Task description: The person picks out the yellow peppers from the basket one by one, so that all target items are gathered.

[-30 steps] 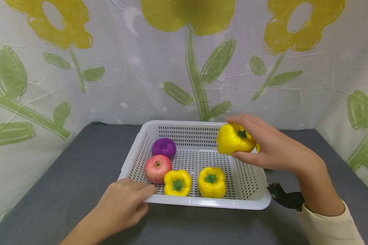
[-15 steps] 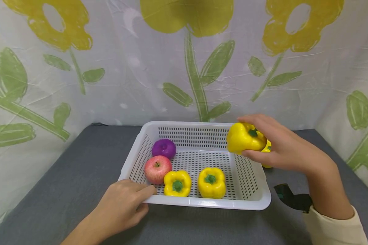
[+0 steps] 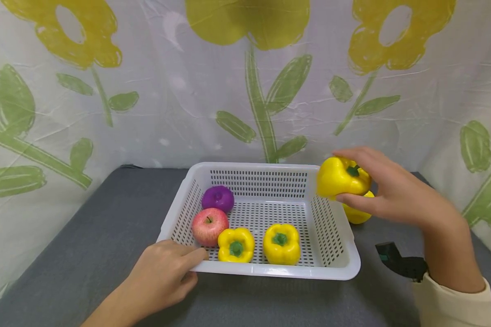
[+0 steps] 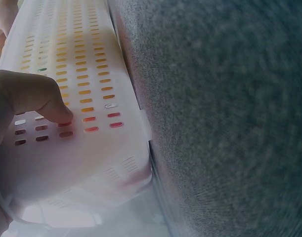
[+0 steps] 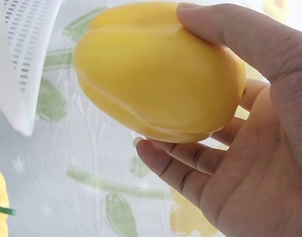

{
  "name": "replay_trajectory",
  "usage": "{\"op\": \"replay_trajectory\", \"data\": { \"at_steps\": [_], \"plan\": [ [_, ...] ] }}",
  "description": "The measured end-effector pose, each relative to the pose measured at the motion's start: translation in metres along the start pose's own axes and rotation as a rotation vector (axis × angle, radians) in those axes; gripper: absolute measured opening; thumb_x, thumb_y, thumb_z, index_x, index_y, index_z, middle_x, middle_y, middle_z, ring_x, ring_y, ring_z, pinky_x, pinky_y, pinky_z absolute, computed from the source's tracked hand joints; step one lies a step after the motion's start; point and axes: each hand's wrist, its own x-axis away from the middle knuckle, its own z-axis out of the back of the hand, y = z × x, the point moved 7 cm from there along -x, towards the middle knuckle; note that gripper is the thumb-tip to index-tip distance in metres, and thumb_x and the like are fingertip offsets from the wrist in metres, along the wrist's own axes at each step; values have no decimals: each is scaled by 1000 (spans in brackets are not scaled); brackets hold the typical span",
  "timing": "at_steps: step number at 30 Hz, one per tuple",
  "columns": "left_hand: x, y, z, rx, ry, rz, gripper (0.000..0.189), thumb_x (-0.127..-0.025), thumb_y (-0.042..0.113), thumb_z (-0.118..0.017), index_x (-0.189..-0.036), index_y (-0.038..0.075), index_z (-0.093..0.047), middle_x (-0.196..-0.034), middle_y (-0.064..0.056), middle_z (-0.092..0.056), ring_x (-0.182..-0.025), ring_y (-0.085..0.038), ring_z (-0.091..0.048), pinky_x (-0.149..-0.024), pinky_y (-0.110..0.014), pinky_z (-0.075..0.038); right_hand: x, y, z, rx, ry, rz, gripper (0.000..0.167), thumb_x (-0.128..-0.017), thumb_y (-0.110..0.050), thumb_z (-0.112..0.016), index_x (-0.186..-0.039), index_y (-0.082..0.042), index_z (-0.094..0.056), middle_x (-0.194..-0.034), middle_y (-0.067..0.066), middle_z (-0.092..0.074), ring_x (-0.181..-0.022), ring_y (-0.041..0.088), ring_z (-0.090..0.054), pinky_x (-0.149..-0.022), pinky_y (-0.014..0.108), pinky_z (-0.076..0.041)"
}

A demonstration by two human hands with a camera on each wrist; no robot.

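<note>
My right hand (image 3: 397, 190) grips a yellow bell pepper (image 3: 341, 178) between thumb and fingers, raised over the right rim of a white perforated basket (image 3: 278, 271). The same pepper (image 5: 158, 71) fills much of the right wrist view. My left hand (image 3: 163, 270) holds the basket's near-left rim, and in the left wrist view its thumb (image 4: 47, 101) presses on the outer wall. Inside the basket lie a purple round vegetable (image 3: 218, 199), a red apple (image 3: 210, 227) and two more yellow bell peppers (image 3: 236, 245), the other pepper (image 3: 282, 244) standing to the right.
Another yellow pepper (image 3: 357, 214) sits on the dark grey tabletop (image 3: 118, 218) just outside the basket's right wall, partly hidden by my right hand. A white cloth with printed flowers (image 3: 180, 100) hangs behind and at both sides.
My right hand has moved to the right with the yellow bell pepper, from over the basket's inside to its right rim. The pepper outside has come into fuller view. My left hand stays put.
</note>
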Motion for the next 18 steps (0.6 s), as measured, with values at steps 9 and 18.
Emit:
{"op": "replay_trajectory", "data": {
  "at_steps": [9,18],
  "plan": [
    [0,0,0,8,-4,4,31,-61,8,-71,-84,22,-56,-69,16,-52,-55,-7,-44,-53,-25,-37,9,11,14,48,70,-21,80,-72,-7,-87,-144,-10,-50,-125,2,-56,-103,14,-46,-82,17,-38],
    [1,0,0,7,9,-6,31,-60,7,-70,-83,22,-56,-68,16,-50,-54,-7,-42,-54,-25,-37,14,30,19,97,66,-114,77,-74,-9,-87,-142,-6,-50,-125,7,-56,-99,17,-46,-74,17,-42]
  ]
}}
